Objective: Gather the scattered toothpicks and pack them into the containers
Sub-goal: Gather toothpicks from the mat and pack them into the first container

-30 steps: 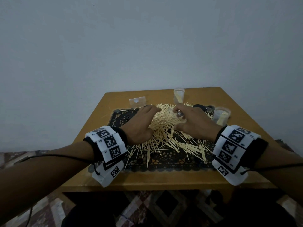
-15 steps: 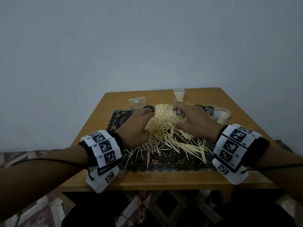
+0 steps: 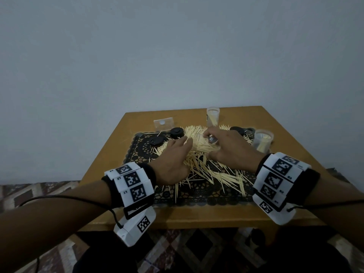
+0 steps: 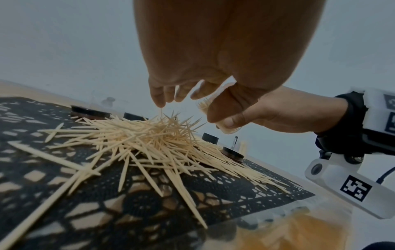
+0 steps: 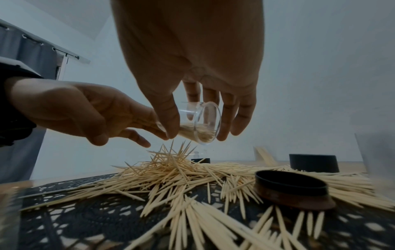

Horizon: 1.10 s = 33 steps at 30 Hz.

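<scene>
Right hand (image 3: 232, 148) is clamping a clear container (image 5: 199, 125) between thumb and fingers, tilted on its side above the pile, mouth toward the left hand, toothpicks lying inside it. Left hand (image 3: 173, 162) is hovering just beside that mouth, fingers (image 4: 158, 96) loosely extended, gripping nothing I can see. Versus a second ago: left hand is sitting further back toward 6 o'clock, and two black lids (image 3: 166, 136) it was covering are now showing at 10 o'clock.

Toothpick pile (image 3: 204, 164) is spreading across the mat centre, under both hands, trailing out to 4 o'clock. Another black lid (image 5: 292, 191) is sitting in the sticks at 2 o'clock. One upright container with toothpicks (image 3: 212, 117) is standing at 12 o'clock, another (image 3: 263, 141) at 2 o'clock. Clear flat plastic piece (image 3: 163, 124) is lying at 11 o'clock.

Black lace mat (image 3: 206, 194) is covering the middle of a wooden table (image 3: 197, 217). Plain grey wall (image 3: 177, 56) is rising behind it; patterned floor (image 3: 49, 194) is showing below.
</scene>
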Motion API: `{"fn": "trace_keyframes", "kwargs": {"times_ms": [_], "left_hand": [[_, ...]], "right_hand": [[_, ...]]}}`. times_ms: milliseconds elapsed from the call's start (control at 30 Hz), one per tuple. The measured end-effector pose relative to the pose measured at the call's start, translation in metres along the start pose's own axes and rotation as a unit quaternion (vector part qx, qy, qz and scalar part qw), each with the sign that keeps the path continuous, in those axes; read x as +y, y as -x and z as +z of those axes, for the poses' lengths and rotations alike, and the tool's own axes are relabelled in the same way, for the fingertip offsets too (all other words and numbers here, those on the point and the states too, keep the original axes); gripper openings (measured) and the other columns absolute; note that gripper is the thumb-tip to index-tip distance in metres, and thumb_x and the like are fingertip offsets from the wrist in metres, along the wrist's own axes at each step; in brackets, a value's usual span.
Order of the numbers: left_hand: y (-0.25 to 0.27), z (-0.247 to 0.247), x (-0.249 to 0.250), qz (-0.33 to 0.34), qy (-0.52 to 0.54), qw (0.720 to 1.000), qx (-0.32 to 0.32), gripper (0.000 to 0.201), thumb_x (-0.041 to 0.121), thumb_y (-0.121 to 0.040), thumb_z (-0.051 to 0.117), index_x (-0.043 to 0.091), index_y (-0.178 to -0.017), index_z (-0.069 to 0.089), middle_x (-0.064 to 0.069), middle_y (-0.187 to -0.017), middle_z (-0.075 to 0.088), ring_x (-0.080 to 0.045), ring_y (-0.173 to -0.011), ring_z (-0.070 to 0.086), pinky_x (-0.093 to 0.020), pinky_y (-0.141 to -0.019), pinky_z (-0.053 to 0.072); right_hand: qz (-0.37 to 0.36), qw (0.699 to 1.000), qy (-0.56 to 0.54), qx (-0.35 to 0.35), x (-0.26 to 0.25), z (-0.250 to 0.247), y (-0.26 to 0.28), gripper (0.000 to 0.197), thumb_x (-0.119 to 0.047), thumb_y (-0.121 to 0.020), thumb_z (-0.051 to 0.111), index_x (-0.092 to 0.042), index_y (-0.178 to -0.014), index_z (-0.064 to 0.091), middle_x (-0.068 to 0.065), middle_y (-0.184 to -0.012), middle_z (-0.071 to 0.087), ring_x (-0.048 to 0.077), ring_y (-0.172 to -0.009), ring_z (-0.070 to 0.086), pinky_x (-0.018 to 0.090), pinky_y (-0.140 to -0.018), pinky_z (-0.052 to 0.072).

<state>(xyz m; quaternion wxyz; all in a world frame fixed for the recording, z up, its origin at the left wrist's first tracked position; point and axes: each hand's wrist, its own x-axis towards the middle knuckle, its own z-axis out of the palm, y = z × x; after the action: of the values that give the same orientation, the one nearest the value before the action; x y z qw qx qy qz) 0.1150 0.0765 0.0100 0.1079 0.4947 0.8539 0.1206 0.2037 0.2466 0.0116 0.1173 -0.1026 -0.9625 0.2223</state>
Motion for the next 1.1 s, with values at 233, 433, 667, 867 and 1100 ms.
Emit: {"fn": "trace_keyframes", "kwargs": {"times_ms": [233,433,667,867,1100], "left_hand": [[0.002,-0.002,-0.002,0.021,0.001,1.0,0.017,0.083,0.006,-0.085,0.056,0.018,-0.153,0.01,-0.006,-0.159,0.009,-0.025,-0.145,0.006,-0.048,-0.118,0.014],[-0.004,-0.013,-0.014,0.083,-0.009,0.997,0.006,0.082,-0.002,-0.082,0.057,0.034,-0.149,0.027,-0.009,-0.157,0.015,-0.029,-0.144,0.01,-0.057,-0.115,0.016],[-0.007,-0.013,-0.008,0.124,-0.028,0.991,-0.051,0.095,-0.011,-0.071,0.049,0.041,-0.147,0.025,-0.001,-0.154,0.02,-0.025,-0.13,0.023,-0.052,-0.108,0.025],[-0.011,-0.028,-0.029,0.112,0.136,0.982,0.066,0.071,-0.013,-0.076,0.053,0.033,-0.13,0.054,0.002,-0.139,0.049,-0.013,-0.128,0.044,-0.036,-0.104,0.041],[-0.015,-0.021,-0.036,0.002,-0.044,0.998,0.034,0.048,0.032,-0.09,0.064,0.017,-0.13,0.042,0.0,-0.124,0.054,-0.016,-0.106,0.051,-0.025,-0.087,0.037]], "right_hand": [[-0.006,1.0,-0.007,-0.012,0.001,-0.001,0.005,0.049,-0.022,-0.08,0.077,-0.019,-0.123,0.053,0.005,-0.121,0.064,0.011,-0.093,0.052,0.024,-0.074,0.041],[-0.03,0.998,-0.029,-0.043,-0.003,-0.008,0.01,0.044,-0.017,-0.078,0.077,-0.02,-0.116,0.056,0.002,-0.11,0.063,0.02,-0.093,0.061,0.036,-0.077,0.052],[-0.073,0.997,-0.018,-0.033,-0.014,-0.008,0.011,0.044,-0.02,-0.078,0.077,-0.019,-0.117,0.058,0.004,-0.106,0.066,0.021,-0.088,0.062,0.036,-0.075,0.053],[-0.024,1.0,-0.008,-0.016,-0.003,-0.015,0.01,0.046,-0.019,-0.08,0.076,-0.017,-0.121,0.056,0.004,-0.113,0.064,0.011,-0.087,0.057,0.018,-0.062,0.044],[0.031,0.999,0.009,0.021,0.007,-0.019,0.007,0.045,-0.022,-0.081,0.074,-0.018,-0.121,0.055,0.004,-0.114,0.065,0.012,-0.093,0.056,0.023,-0.07,0.039]]}}
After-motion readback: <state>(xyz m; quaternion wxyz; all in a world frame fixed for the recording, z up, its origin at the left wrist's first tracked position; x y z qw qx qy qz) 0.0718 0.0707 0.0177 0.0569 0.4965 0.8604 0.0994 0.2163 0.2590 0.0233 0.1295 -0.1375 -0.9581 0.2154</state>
